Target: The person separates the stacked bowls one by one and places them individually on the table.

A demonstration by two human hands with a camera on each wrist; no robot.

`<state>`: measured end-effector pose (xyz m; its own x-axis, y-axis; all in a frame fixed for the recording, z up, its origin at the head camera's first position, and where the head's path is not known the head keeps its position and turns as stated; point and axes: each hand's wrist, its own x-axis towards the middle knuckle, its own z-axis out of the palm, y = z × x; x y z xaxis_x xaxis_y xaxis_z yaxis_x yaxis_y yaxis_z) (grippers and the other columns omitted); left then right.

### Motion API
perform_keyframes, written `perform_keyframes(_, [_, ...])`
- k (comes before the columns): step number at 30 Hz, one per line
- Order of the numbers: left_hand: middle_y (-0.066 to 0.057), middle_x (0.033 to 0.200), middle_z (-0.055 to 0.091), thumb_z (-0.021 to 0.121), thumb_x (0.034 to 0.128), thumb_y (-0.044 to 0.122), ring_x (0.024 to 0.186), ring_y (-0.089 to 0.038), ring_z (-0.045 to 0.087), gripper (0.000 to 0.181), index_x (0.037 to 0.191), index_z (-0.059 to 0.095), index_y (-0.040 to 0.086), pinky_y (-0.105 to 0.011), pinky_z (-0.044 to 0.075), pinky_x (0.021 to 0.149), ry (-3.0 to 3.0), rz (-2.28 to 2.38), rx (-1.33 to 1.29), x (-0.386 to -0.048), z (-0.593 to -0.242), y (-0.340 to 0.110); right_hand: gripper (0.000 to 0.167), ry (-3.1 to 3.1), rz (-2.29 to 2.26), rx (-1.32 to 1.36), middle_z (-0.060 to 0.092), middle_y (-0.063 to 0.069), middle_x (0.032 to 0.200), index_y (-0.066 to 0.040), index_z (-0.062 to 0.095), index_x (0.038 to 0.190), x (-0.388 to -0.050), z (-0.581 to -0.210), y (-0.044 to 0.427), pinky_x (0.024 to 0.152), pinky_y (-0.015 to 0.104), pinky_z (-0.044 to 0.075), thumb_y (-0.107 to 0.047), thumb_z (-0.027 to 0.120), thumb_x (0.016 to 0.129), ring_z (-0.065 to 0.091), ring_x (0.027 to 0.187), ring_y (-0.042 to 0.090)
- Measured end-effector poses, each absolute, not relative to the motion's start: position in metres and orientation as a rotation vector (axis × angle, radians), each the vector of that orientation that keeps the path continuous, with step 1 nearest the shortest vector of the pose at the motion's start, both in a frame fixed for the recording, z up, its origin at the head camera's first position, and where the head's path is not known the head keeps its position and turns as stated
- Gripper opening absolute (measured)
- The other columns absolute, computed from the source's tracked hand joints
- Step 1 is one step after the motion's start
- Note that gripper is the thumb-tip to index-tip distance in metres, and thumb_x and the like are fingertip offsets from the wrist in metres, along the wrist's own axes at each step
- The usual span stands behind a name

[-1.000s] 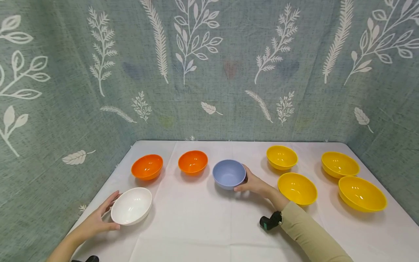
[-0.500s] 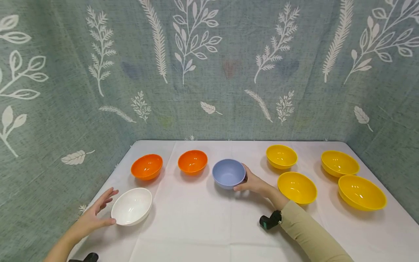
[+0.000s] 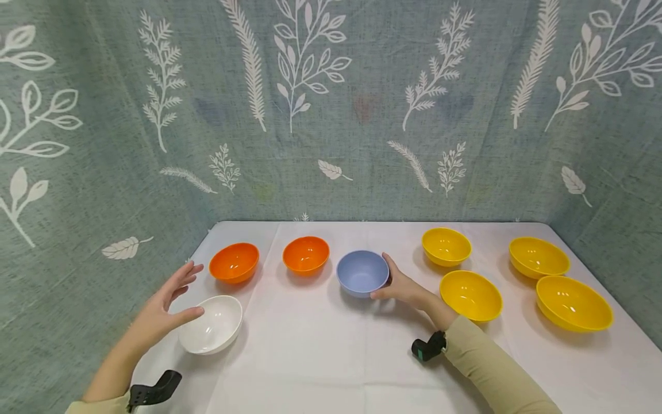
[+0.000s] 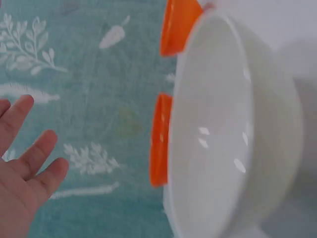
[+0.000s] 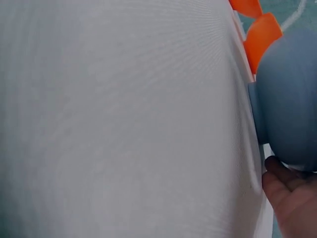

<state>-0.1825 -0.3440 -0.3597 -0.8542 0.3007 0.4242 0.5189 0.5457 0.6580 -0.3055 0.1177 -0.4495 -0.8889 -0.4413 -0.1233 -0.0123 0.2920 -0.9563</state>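
Observation:
In the head view my left hand (image 3: 160, 310) hovers at the left of a white bowl (image 3: 219, 330), thumb and fingers spread apart and holding nothing. The left wrist view shows its fingertips well away from the white bowl (image 4: 213, 134). At mid-table my right hand (image 3: 405, 287) grips a periwinkle-blue bowl (image 3: 362, 273) by its right side, thumb in front and fingers behind. This blue bowl (image 5: 292, 99) appears at the edge of the right wrist view, with part of the right hand (image 5: 292, 198) against it. It stands upright; some fingers are hidden behind it.
Two orange bowls, one at the far left (image 3: 234, 263) and one nearer the middle (image 3: 306, 256), stand behind. Several yellow bowls stand on the right; one yellow bowl (image 3: 470, 296) sits close by my right forearm. A patterned cloth (image 3: 331, 115) hangs behind the white-covered table (image 3: 300, 356).
My left hand has let go of the white bowl's side, then lifted and moved forward and right. The right hand and the blue bowl have stayed in place.

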Motion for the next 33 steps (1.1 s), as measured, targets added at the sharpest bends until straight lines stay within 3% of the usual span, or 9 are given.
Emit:
perform_keyframes(5, [0.026,0.135,0.035,0.069,0.0764,-0.001,0.118,0.015,0.031,0.086,0.146,0.021,0.009,-0.001,0.025,0.093,-2.547,-1.143,-0.65,-0.187,-0.354,-0.324,0.103,2.298,-1.567,-0.435,0.015,0.018,0.15,-0.015,0.007,0.147,-0.306,-0.446,0.113,0.107,0.049,0.024,-0.027,0.077,0.072,0.031,0.128,0.033])
perform_keyframes(10, [-0.007,0.14,0.041,0.07,0.077,0.003,0.116,0.014,0.032,0.085,0.146,0.021,0.009,0.0,0.025,0.092,-2.565,-1.12,-0.611,-0.19,-0.357,-0.315,0.095,2.435,-1.462,-0.499,0.013,0.019,0.15,-0.007,0.024,0.142,-0.307,-0.444,0.109,0.103,0.047,0.032,-0.035,0.079,0.069,0.032,0.127,0.033])
perform_keyframes(12, [-0.019,0.138,0.041,0.07,0.0779,0.007,0.119,0.005,0.035,0.084,0.146,0.021,0.009,0.0,0.024,0.091,-2.6,-1.1,-0.568,-0.191,-0.36,-0.316,0.095,2.486,-1.416,-0.547,0.009,0.019,0.151,-0.004,0.029,0.139,-0.308,-0.444,0.109,0.103,0.048,0.032,-0.039,0.079,0.068,0.03,0.128,0.035])
perform_keyframes(16, [-0.023,0.138,0.039,0.07,0.0797,0.017,0.124,-0.027,0.035,0.084,0.146,0.02,0.006,-0.032,0.03,0.104,-2.707,-1.033,-0.446,-0.192,-0.367,-0.322,0.093,2.556,-1.339,-0.6,0.012,0.019,0.15,-0.002,0.034,0.136,-0.308,-0.443,0.108,0.104,0.049,0.03,-0.044,0.079,0.066,0.027,0.13,0.036])
perform_keyframes(19, [-0.026,0.139,0.035,0.07,0.0803,0.022,0.123,-0.041,0.032,0.084,0.145,0.019,0.002,-0.061,0.027,0.097,-2.766,-1.011,-0.37,-0.192,-0.371,-0.327,0.092,2.599,-1.301,-0.623,0.016,0.018,0.15,-0.002,0.037,0.135,-0.308,-0.442,0.109,0.104,0.05,0.03,-0.046,0.079,0.065,0.028,0.131,0.036])
perform_keyframes(20, [-0.027,0.139,0.035,0.07,0.0805,0.022,0.124,-0.043,0.03,0.085,0.145,0.018,0.002,-0.064,0.025,0.095,-2.776,-1.017,-0.354,-0.191,-0.372,-0.329,0.092,2.606,-1.298,-0.628,0.017,0.018,0.149,-0.002,0.037,0.135,-0.309,-0.442,0.109,0.104,0.05,0.029,-0.045,0.079,0.066,0.028,0.131,0.036])
perform_keyframes(33, [-0.028,0.141,0.028,0.07,0.0799,0.022,0.126,-0.048,0.025,0.088,0.145,0.014,0.001,-0.069,0.021,0.094,-2.818,-1.051,-0.301,-0.185,-0.391,-0.346,0.086,2.617,-1.316,-0.687,0.02,0.018,0.148,-0.001,0.037,0.134,-0.302,-0.435,0.102,0.099,0.047,0.037,-0.037,0.079,0.067,0.031,0.13,0.035])
